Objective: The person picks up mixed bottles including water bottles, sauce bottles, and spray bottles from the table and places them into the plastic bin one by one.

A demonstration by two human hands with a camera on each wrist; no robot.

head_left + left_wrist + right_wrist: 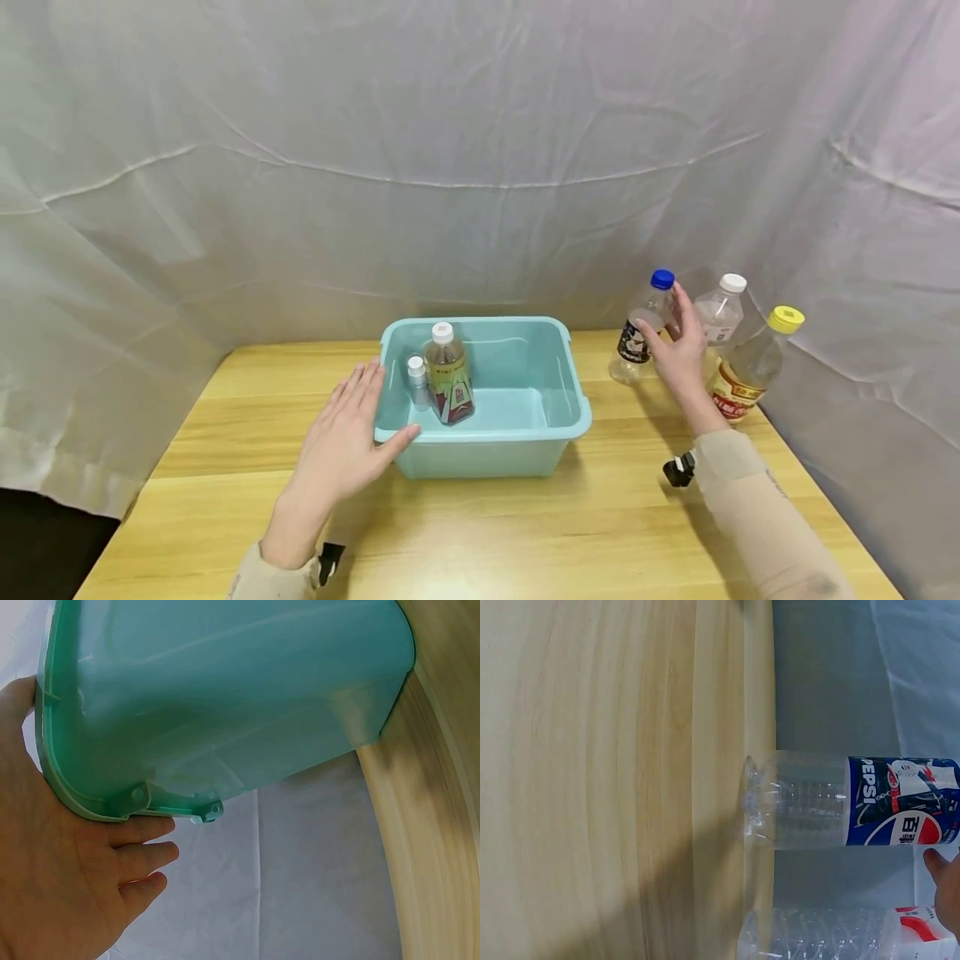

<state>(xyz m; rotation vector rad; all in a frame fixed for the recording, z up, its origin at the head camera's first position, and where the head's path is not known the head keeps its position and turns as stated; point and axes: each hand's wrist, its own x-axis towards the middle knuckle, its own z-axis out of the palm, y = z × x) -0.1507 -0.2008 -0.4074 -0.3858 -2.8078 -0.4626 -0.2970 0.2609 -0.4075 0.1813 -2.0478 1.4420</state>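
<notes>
A light blue plastic tub (480, 457) sits on the table. My left hand (345, 437) rests along its left rim with straight fingers, the thumb over the front rim corner; the left wrist view shows the palm (60, 870) against the rim. Inside stand a white-capped drink bottle (450, 379) and a small clear bottle (417, 385). On the right, my right hand (681, 354) is at a blue-capped Pepsi bottle (634, 343), thumb across its front, fingers extended beside its shoulder. The bottle stands upright, and a fingertip meets the label (900, 802) edge.
Behind my right hand stands a clear bottle with a white cap (720, 312). A yellow-capped bottle (742, 379) with a red and yellow label is nearest the right table edge. Grey cloth (480, 242) hangs behind the wooden table (510, 533).
</notes>
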